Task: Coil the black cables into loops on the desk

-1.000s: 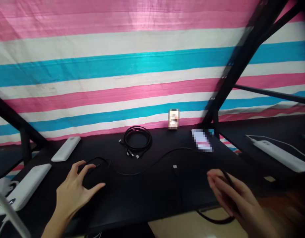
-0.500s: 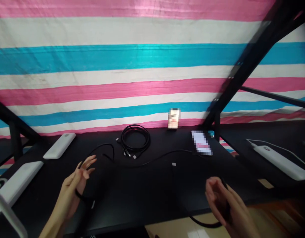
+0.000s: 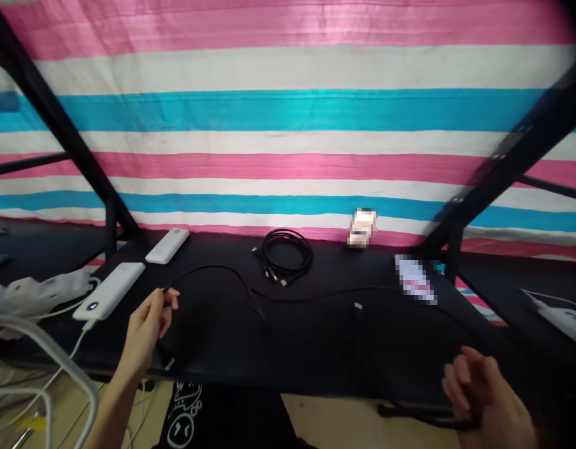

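A long black cable (image 3: pixel 316 298) loops loosely over the black table. At the left, my left hand (image 3: pixel 150 324) is closed around a stretch of it, fingers curled, with a small pale tag or plug end (image 3: pixel 170 364) hanging below. Beyond the table's front right edge, my right hand (image 3: pixel 487 393) is curled closed on a black cable length that runs out to its left. Whether both hands hold the same cable, I cannot tell. A coiled black cable (image 3: pixel 288 272) with light plug ends lies at the middle back.
Two white power banks (image 3: pixel 110 290) (image 3: pixel 168 246) rest at the left, near a white power strip (image 3: pixel 48 290) with white cords. A blurred-out phone-like object (image 3: pixel 362 229) leans at the back; another (image 3: pixel 415 279) lies at the right. Another white device (image 3: pixel 566 321) is far right.
The view has swung left, showing the power strip. My left hand's fingers have curled from spread to closed on the cable. My right hand is farther right, its fingers more tightly curled.
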Demonstrator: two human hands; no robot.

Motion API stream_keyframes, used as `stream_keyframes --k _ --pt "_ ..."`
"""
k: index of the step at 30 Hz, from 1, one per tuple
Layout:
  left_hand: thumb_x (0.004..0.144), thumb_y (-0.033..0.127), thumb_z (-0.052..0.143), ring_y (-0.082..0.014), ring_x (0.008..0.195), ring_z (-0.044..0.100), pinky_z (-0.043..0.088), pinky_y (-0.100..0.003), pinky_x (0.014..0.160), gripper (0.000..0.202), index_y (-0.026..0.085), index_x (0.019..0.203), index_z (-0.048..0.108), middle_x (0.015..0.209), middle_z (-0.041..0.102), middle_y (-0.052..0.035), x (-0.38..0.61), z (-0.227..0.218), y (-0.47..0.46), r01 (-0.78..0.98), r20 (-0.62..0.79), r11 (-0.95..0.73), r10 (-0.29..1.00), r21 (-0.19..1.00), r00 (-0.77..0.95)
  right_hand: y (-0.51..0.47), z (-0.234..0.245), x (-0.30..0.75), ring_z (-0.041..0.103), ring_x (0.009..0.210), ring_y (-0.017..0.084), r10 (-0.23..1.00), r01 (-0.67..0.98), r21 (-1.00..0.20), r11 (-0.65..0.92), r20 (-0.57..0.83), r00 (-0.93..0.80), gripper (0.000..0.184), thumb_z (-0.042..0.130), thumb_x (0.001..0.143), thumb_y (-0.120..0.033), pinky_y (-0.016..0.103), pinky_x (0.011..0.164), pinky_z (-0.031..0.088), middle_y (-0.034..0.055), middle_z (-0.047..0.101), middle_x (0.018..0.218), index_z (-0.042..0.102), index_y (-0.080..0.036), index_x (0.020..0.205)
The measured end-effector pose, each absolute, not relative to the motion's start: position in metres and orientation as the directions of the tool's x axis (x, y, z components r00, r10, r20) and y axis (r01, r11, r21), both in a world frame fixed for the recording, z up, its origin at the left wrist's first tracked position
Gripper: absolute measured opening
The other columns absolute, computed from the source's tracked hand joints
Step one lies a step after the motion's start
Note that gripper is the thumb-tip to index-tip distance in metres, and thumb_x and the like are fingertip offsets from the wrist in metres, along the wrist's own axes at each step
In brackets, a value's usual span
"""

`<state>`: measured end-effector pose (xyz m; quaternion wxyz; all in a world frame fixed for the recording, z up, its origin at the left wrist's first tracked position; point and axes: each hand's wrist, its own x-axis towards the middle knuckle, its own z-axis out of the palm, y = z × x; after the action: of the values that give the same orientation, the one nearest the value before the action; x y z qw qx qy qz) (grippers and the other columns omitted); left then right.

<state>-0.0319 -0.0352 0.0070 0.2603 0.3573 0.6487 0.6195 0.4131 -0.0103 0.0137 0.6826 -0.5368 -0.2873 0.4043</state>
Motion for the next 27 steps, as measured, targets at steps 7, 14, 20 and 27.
stream_keyframes --k 7,14,20,27 --pt "0.087 0.053 0.047 -0.0106 0.052 0.039 0.031 -0.025 0.048 0.038 0.019 0.087 0.063 0.069 0.051 -0.0004 -0.022 0.031 -0.065 0.337 0.313 -0.17 0.845 0.926 -0.433 -0.032 0.027 0.38 0.065 0.066 0.02 0.972 -0.007 -0.999 0.035 0.032 0.233 0.044 0.065 0.075 -0.062 0.024 0.04 0.051 0.0089 0.07 0.089 0.071 -0.024 0.096" --pt "0.091 0.041 0.046 -0.0205 0.095 0.053 0.043 -0.03 0.083 0.027 0.023 0.083 0.065 0.1 0.058 -0.0074 0.027 0.057 -0.088 0.315 0.427 -0.346 0.872 0.884 -0.241 -0.055 0.045 0.299 0.061 0.11 0.026 0.984 0.12 -0.981 0.15 0.137 -0.115 0.041 0.051 0.09 -0.05 0.036 0.078 0.059 0.0105 0.064 0.122 0.063 -0.026 0.121" --pt "0.09 0.038 0.05 -0.0208 0.104 0.05 0.041 -0.031 0.092 0.022 0.022 0.08 0.059 0.107 0.057 -0.0082 0.06 0.074 -0.102 0.131 0.358 -0.355 0.934 0.926 0.001 -0.051 0.037 0.226 0.051 0.126 0.023 0.943 0.067 -0.981 0.184 0.156 -0.295 0.049 0.048 0.093 -0.048 0.044 0.11 0.037 0.0095 0.057 0.135 0.051 -0.024 0.135" --pt "0.092 0.035 0.047 -0.0168 0.1 0.051 0.039 -0.029 0.091 0.017 0.021 0.089 0.056 0.101 0.056 -0.0044 0.062 0.087 -0.097 0.124 0.362 -0.379 0.922 0.917 0.138 -0.049 0.053 0.192 0.058 0.117 0.024 0.9 -0.171 -0.977 0.126 0.185 -0.394 0.05 0.05 0.088 -0.06 0.04 0.102 0.043 0.008 0.063 0.125 0.063 -0.025 0.121"
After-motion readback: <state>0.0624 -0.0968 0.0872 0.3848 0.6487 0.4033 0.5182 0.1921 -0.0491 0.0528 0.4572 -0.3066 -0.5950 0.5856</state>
